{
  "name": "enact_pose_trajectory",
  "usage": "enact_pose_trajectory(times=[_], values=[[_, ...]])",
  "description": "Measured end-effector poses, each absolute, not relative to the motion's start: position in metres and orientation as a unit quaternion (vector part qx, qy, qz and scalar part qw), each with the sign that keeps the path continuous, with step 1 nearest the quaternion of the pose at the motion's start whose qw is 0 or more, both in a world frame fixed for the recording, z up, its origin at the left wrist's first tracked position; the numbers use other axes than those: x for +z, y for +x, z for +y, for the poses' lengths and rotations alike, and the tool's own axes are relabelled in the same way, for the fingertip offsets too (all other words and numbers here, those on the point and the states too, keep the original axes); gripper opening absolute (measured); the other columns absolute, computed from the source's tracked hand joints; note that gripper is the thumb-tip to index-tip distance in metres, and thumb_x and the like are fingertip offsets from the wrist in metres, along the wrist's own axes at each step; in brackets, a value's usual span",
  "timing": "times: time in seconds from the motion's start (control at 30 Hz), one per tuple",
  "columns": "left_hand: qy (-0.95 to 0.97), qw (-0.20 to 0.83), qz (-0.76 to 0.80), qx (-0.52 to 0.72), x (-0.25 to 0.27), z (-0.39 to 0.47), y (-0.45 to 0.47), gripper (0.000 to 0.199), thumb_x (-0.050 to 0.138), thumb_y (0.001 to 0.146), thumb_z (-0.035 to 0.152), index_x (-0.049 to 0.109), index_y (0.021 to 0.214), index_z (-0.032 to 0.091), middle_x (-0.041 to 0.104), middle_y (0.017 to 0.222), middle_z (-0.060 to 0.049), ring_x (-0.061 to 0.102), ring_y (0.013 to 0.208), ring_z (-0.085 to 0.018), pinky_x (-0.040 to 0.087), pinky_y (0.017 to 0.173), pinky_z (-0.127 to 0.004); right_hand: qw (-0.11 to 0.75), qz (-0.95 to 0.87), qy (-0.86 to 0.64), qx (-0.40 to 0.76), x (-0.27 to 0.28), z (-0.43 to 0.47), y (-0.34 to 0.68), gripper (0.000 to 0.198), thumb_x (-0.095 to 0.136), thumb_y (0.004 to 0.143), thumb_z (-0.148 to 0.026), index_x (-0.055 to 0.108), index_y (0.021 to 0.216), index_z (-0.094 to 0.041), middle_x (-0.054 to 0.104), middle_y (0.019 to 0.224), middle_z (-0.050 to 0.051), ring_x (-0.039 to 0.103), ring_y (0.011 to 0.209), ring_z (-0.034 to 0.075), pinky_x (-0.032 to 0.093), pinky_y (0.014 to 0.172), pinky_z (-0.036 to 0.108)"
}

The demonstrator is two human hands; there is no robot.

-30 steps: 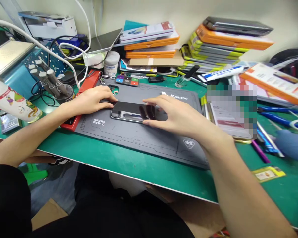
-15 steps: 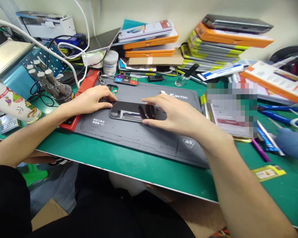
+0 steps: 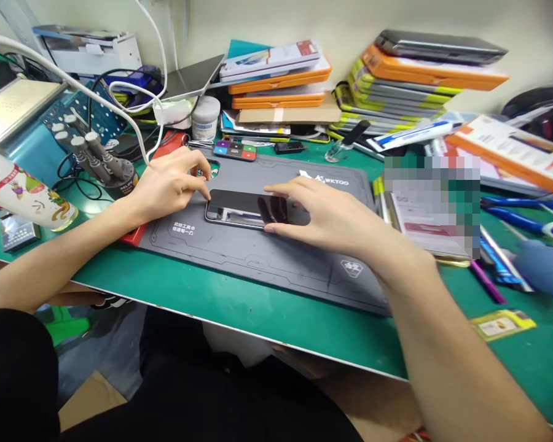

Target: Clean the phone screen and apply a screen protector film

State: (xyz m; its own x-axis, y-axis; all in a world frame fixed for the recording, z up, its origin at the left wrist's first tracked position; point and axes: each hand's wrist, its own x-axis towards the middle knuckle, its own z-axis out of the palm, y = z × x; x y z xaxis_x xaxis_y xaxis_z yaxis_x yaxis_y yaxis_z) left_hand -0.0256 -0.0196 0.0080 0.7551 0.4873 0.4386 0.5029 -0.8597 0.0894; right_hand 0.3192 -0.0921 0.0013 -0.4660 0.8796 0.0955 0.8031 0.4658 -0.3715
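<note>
A black-screened smartphone (image 3: 239, 205) lies face up on the grey work mat (image 3: 258, 264), its glossy glass reflecting my fingers. My right hand (image 3: 325, 212) spans its right end, thumb at the near long edge and fingers at the far one, gripping it lightly. At the phone's left end is my left hand (image 3: 172, 184); one fingertip meets the corner while the other fingers are bent and apart, with nothing held in them. Just behind that hand, a mat recess (image 3: 215, 169) contains small parts, partly hidden by the fingers.
Behind the mat stand a white paste jar (image 3: 206, 118), stacked orange cases (image 3: 281, 83) and yellow-grey boxes (image 3: 396, 92). A screwdriver holder (image 3: 120, 175) and a tilted bottle (image 3: 27, 199) are at left. Blue-handled pliers (image 3: 511, 215) lie right on the green table (image 3: 239, 307).
My left hand has drawn back and risen slightly, its fingers bending more, with one fingertip now at the phone's corner. The right hand and phone have stayed nearly still.
</note>
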Motion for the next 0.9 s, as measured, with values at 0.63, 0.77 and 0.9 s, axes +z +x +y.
enact_pose_trajectory(times=[0.63,0.77,0.9], values=[[-0.924,-0.017,-0.299,-0.239,0.0085,-0.0230,-0.0239,0.044,0.047,0.097,0.008,0.087,0.098,0.027,0.079,0.113,-0.006,0.072,0.114,-0.024,0.060,0.100,-0.045,0.146,-0.849,-0.492,0.124,0.0007,-0.0929,0.3198,0.069,0.064,0.098,-0.073,0.069,0.151,-0.029,0.076,0.139,0.015,0.073,0.121,0.042,0.062,0.095,0.058],[-0.923,-0.011,-0.299,-0.241,0.0102,-0.0242,-0.0240,0.043,0.047,0.092,0.007,0.086,0.090,0.026,0.079,0.107,-0.005,0.072,0.108,-0.022,0.060,0.094,-0.041,0.143,-0.852,-0.489,0.122,0.0009,-0.0932,0.3198,0.067,0.064,0.099,-0.072,0.069,0.151,-0.029,0.077,0.138,0.015,0.074,0.119,0.041,0.062,0.092,0.056],[-0.939,-0.009,-0.276,-0.206,0.0115,-0.0247,-0.0242,0.042,0.051,0.090,0.008,0.089,0.095,0.025,0.080,0.109,-0.006,0.072,0.106,-0.021,0.057,0.085,-0.037,0.138,-0.850,-0.493,0.121,0.0028,-0.0938,0.3187,0.067,0.065,0.099,-0.071,0.069,0.151,-0.028,0.076,0.138,0.015,0.073,0.122,0.040,0.062,0.095,0.055]])
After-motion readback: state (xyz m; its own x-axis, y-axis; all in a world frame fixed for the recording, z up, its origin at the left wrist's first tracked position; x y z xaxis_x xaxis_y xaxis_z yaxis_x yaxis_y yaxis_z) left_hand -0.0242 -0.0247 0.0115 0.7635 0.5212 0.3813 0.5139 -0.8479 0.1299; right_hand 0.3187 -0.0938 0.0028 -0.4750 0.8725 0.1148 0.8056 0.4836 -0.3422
